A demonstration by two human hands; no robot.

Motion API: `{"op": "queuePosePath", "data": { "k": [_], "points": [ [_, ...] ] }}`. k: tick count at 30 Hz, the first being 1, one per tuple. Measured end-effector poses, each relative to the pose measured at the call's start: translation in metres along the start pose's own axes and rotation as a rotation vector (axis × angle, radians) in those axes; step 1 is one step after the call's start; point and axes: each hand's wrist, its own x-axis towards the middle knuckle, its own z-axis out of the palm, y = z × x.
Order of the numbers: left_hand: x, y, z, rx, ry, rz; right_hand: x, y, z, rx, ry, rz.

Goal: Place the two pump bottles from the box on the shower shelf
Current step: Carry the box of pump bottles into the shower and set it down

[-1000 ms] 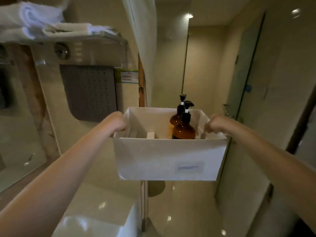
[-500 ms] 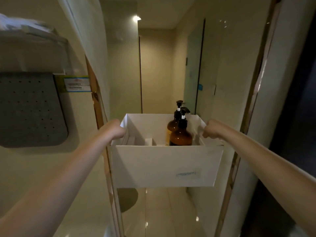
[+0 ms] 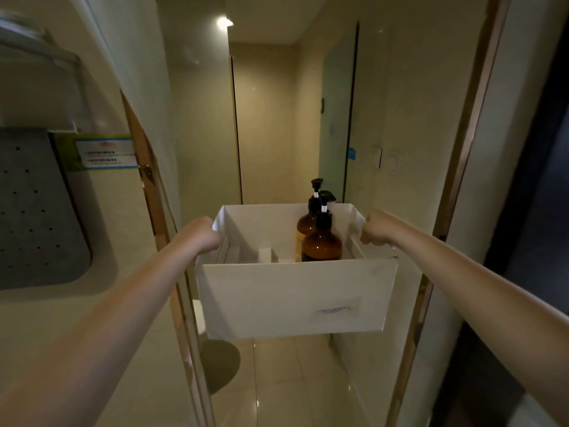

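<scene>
I carry a white open-topped box (image 3: 295, 300) in front of me at chest height. My left hand (image 3: 203, 234) is closed on its left rim and my right hand (image 3: 377, 226) on its right rim. Two amber pump bottles with black pump heads stand upright inside, at the right: the nearer bottle (image 3: 321, 241) and, behind it, the farther bottle (image 3: 306, 221), partly hidden. A small white divider (image 3: 264, 255) shows on the box floor. No shower shelf is in view.
A glass panel with a bronze frame (image 3: 160, 223) runs down the left, carrying a green-edged notice (image 3: 106, 151). A grey perforated mat (image 3: 34, 208) hangs at far left. A bronze door frame (image 3: 455, 186) stands on the right. Glossy floor tiles (image 3: 277, 383) lie ahead.
The view has swung right and forward: the towel rack and grey mat slid off to the left, and the narrow passage ahead now fills the middle. Both hands keep their hold on the box.
</scene>
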Motion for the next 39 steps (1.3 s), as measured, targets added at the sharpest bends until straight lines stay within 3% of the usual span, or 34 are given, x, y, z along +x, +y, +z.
{"op": "queuePosePath", "data": {
  "k": [12,23,39],
  "points": [
    [0.100,0.029,0.038,-0.046,-0.034,-0.055,0.122,-0.006,0.002,-0.034,-0.050,-0.009],
    [0.216,0.062,0.059,-0.067,0.073,-0.085,0.263,-0.022,-0.006,-0.022,-0.014,-0.132],
    [0.453,0.081,0.100,-0.012,0.028,-0.003,0.484,-0.081,0.028,0.009,-0.015,-0.127]
  ]
}}
